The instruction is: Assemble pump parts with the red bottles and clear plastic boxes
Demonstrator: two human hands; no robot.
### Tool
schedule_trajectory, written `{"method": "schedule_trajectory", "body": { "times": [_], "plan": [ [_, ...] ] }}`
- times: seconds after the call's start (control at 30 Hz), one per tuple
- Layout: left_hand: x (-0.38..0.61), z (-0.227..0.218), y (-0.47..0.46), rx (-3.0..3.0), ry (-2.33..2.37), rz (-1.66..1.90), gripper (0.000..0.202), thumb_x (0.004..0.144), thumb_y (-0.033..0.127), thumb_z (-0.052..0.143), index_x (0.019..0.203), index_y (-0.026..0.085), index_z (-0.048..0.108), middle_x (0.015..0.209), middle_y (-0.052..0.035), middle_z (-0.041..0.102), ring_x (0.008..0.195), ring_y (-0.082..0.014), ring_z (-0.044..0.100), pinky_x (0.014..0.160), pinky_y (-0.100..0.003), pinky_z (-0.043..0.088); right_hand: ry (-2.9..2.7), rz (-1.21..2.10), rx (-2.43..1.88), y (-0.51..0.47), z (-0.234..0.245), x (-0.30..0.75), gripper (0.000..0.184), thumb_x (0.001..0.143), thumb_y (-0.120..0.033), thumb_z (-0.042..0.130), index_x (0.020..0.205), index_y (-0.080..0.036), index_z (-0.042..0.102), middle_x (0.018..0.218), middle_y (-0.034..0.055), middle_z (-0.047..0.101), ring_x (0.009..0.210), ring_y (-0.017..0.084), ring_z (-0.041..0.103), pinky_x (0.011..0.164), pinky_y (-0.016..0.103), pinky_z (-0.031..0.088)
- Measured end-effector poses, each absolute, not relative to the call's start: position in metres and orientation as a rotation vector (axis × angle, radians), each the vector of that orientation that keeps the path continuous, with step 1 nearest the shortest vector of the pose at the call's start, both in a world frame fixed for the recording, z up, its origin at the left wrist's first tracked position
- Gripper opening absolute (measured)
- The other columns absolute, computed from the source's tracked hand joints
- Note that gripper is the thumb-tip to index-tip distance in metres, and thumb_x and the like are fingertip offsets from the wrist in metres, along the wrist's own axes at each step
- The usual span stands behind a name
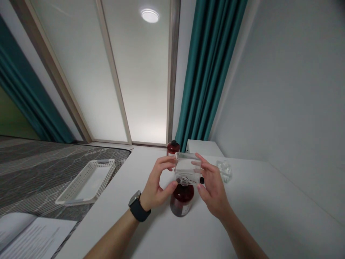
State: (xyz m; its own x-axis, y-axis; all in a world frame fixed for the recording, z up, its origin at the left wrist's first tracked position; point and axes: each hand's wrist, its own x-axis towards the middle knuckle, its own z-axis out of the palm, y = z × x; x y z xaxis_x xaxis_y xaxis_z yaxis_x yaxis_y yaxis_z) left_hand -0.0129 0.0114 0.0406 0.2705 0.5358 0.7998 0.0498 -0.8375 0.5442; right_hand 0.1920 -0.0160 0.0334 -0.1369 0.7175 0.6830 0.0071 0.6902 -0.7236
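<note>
A clear, see-through container (pixel 188 167) is held up between both my hands over a white table (pixel 151 237). Its left side is gripped by the fingers and thumb of my left hand (pixel 159 180), which has a dark watch (pixel 138 205) at the wrist. On its other side, my right hand (pixel 214 187) pinches it with thumb and fingertips. Directly below in the view stands a dark red-brown bottle (pixel 182 203) with a pale label; the container partly hides its top. A small black cap-like piece (pixel 202 180) shows beside my right fingers.
Farther back stands another red-brown bottle (pixel 173 147) with a black top, near a white box (pixel 205 147). Crumpled clear plastic (pixel 224 171) lies to the right. On the left, a white perforated basket (pixel 105 178) and an open booklet (pixel 40 237) rest on a grey patterned surface.
</note>
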Motion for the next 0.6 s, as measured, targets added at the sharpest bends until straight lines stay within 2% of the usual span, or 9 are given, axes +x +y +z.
{"method": "schedule_trajectory", "body": {
  "times": [0.2, 0.37, 0.6],
  "plan": [
    [-0.012, 0.04, 0.015, 2.053, 0.574, 1.561, 0.032, 0.098, 0.043, 0.054, 0.123, 0.023, 0.054, 0.125, -0.013, 0.052, 0.117, -0.0275, 0.051, 0.089, -0.038, 0.048, -1.564, 0.736, -0.668, -0.01, 0.03, 0.189, 0.035, 0.098, -0.04, 0.053, 0.13, -0.03, 0.043, 0.156, 0.0145, 0.035, 0.127, 0.028, 0.053, 0.096, 0.047, 0.051],
    [-0.011, 0.036, 0.018, 1.95, 0.627, 1.5, 0.027, 0.102, 0.038, 0.046, 0.122, 0.022, 0.053, 0.119, -0.0108, 0.052, 0.105, -0.0237, 0.057, 0.091, -0.039, 0.048, -1.484, 0.775, -0.84, -0.003, 0.023, 0.188, 0.04, 0.095, -0.045, 0.056, 0.13, -0.028, 0.045, 0.138, 0.0135, 0.053, 0.107, 0.024, 0.062, 0.091, 0.043, 0.053],
    [-0.012, 0.03, 0.024, 1.899, 0.813, 1.409, 0.024, 0.101, 0.035, 0.048, 0.119, 0.02, 0.054, 0.103, -0.0074, 0.059, 0.09, -0.0211, 0.059, 0.085, -0.037, 0.049, -1.414, 0.889, -0.946, 0.006, 0.014, 0.188, 0.039, 0.091, -0.044, 0.06, 0.124, -0.028, 0.048, 0.136, 0.0113, 0.057, 0.108, 0.024, 0.062, 0.092, 0.042, 0.052]
  ]
}}
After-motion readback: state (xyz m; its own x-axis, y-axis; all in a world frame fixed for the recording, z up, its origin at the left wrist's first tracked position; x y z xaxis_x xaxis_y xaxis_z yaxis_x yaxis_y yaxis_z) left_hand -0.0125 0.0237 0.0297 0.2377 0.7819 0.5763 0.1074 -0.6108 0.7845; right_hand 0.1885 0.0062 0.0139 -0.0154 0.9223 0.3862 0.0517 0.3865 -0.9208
